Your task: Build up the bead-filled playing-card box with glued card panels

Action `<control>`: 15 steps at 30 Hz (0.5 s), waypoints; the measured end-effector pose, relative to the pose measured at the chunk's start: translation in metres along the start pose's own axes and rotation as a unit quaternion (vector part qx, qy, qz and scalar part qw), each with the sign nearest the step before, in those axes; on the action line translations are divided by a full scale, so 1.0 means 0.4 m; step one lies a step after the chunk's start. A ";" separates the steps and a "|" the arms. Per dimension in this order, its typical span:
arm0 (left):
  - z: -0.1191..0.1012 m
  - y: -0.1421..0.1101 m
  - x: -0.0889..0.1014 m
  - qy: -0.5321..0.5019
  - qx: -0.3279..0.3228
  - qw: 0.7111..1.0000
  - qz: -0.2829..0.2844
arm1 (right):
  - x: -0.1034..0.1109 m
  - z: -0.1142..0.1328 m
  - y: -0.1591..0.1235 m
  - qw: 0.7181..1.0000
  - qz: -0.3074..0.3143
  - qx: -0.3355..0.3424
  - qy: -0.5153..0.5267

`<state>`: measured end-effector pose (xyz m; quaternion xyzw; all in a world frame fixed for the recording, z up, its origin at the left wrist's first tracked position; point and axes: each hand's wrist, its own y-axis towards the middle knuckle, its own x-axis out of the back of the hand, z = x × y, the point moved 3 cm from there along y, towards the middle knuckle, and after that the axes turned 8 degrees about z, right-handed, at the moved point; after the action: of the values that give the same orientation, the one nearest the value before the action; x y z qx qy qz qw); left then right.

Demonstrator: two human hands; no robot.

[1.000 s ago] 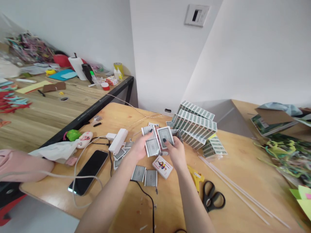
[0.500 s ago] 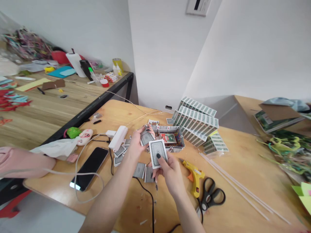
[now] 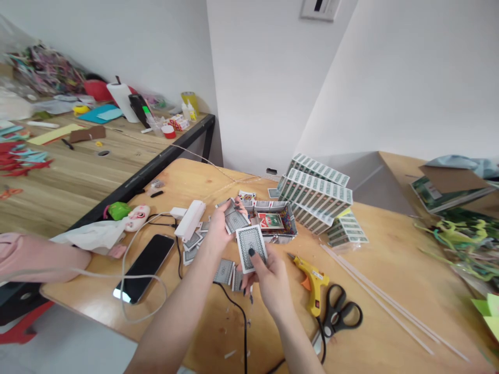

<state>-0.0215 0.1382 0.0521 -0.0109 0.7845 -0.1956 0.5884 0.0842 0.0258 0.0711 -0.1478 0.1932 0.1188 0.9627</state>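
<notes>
My left hand grips some grey-backed playing cards, with its thumb hidden behind them. Lower and to the right, my right hand pinches a white-bordered playing card, back side up; whether it is one card or a thin stack I cannot tell. Just beyond both hands lies an open box covered in cards, with a red and green card pack inside. More grey-backed cards lie on the table under my right hand, and others are by my left wrist.
Right of my hand are a yellow glue gun, black scissors and long glue sticks. Stacked card packs stand behind. To the left are a phone, a white power strip, cables and a pink bag.
My hands have separated; the right one moved down and toward me with its card, uncovering the box and glue gun. The joker-faced card pack is no longer visible under my hands.
</notes>
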 end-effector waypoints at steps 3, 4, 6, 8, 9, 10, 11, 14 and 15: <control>-0.001 -0.003 -0.003 -0.005 -0.003 1.000 -0.004 | -0.003 0.000 -0.003 1.000 -0.023 0.003 -0.009; -0.001 -0.003 -0.002 -0.007 -0.004 1.000 -0.005 | -0.005 0.001 -0.003 0.999 -0.029 0.005 -0.011; 0.002 -0.005 -0.001 -0.007 -0.006 1.000 -0.007 | -0.010 0.000 -0.003 0.999 -0.029 0.002 -0.015; 0.006 -0.006 -0.001 -0.004 -0.008 1.000 -0.009 | -0.015 -0.003 -0.003 1.000 -0.013 -0.007 -0.015; 0.007 -0.007 -0.001 0.000 -0.009 1.000 -0.009 | -0.017 -0.003 -0.005 1.000 -0.010 -0.010 -0.015; 0.008 -0.008 -0.001 0.003 -0.009 1.000 -0.009 | -0.017 -0.003 -0.007 1.000 -0.012 -0.010 -0.014; 0.007 -0.009 -0.002 0.006 -0.011 1.000 -0.010 | -0.016 -0.002 -0.010 1.000 -0.017 -0.008 -0.013; 0.002 -0.011 -0.004 0.018 -0.018 1.000 -0.011 | -0.012 0.005 -0.020 0.999 -0.037 0.007 -0.006; 0.001 -0.010 -0.004 0.024 -0.019 0.999 -0.011 | -0.011 0.006 -0.022 0.999 -0.038 0.009 -0.004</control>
<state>-0.0215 0.1347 0.0547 -0.0262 0.8016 -0.1871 0.5672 0.0835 0.0178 0.0769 -0.1461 0.1846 0.0805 0.9686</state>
